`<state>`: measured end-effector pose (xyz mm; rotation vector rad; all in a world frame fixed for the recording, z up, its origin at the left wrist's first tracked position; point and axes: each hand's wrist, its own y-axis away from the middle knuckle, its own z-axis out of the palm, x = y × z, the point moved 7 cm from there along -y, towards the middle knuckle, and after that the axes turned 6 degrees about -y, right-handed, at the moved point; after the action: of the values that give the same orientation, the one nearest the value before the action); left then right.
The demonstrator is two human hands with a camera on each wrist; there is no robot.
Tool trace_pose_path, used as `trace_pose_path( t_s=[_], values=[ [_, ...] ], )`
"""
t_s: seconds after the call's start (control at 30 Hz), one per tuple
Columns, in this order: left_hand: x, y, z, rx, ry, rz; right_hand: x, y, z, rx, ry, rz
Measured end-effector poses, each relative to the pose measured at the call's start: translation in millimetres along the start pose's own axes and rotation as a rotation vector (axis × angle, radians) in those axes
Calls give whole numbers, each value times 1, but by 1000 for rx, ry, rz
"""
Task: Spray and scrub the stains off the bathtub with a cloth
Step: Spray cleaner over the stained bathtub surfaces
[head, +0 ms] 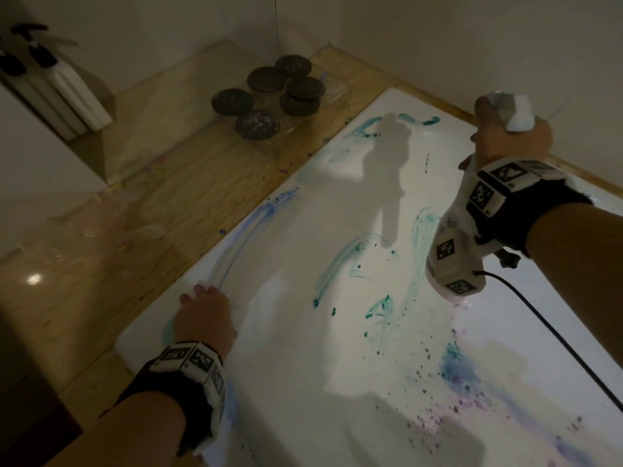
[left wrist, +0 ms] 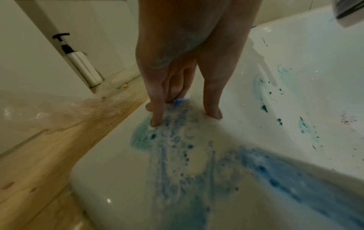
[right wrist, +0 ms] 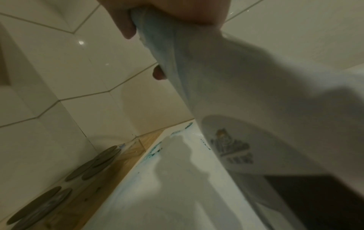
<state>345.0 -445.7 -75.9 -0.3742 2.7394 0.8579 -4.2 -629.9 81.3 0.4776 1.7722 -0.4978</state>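
Observation:
The white bathtub (head: 337, 348) carries teal smears (head: 350, 261), a blue streak (head: 236, 237) along its left rim and purple spatter (head: 458, 372) at the near right. My left hand (head: 202, 308) rests on the left rim. Its straight fingers (left wrist: 155, 118) press into blue foam (left wrist: 177, 147). My right hand (head: 509, 136) is raised over the tub's far right side. It grips a white spray bottle (head: 515, 114) by the neck, and the bottle's body (right wrist: 236, 93) hangs below the fist. No cloth shows clearly in any view.
A wooden ledge (head: 168, 183) runs along the tub's left side. On it stand several dark-lidded jars (head: 269, 96) in a clear tray, with crumpled clear plastic (head: 111, 230) nearer me. Pump bottles (head: 57, 82) stand in a wall niche. A black cable (head: 556, 335) hangs from my right wrist.

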Motion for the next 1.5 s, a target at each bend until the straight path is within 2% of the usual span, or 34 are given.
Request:
trace_pose_path(
  t_s=[0.13,0.27,0.43,0.63,0.77,0.9,1.03,1.13,1.23,1.33,1.43,1.5],
  values=[
    [2,2,-3,14,-31,7,17,-12,-9,64,5,130],
    [1,1,-1,16,-22,-2,20,-7,-17,35,57,103],
    [0,-2,4,-6,23,-29,32,-2,-32,69,68,137],
    [-2,-4,6,-18,61,-47,43,11,-33,-54,89,156],
    [-3,-4,8,-14,67,-58,56,20,-38,-45,94,230],
    [-2,-5,9,-4,55,-47,65,26,-36,-94,126,221],
    [-2,-5,12,-14,75,-52,78,33,-34,-96,104,286],
    [-3,-6,10,-8,67,-48,80,38,-28,-164,131,256],
    [-3,-6,10,-15,95,-58,79,46,-23,-193,56,242],
    [-1,-6,9,5,61,-47,83,56,-15,-300,107,250],
    [0,-3,6,14,18,-39,84,68,-7,-364,37,199],
    [0,-3,5,16,15,-37,92,75,-4,-368,-1,251]
  ],
)
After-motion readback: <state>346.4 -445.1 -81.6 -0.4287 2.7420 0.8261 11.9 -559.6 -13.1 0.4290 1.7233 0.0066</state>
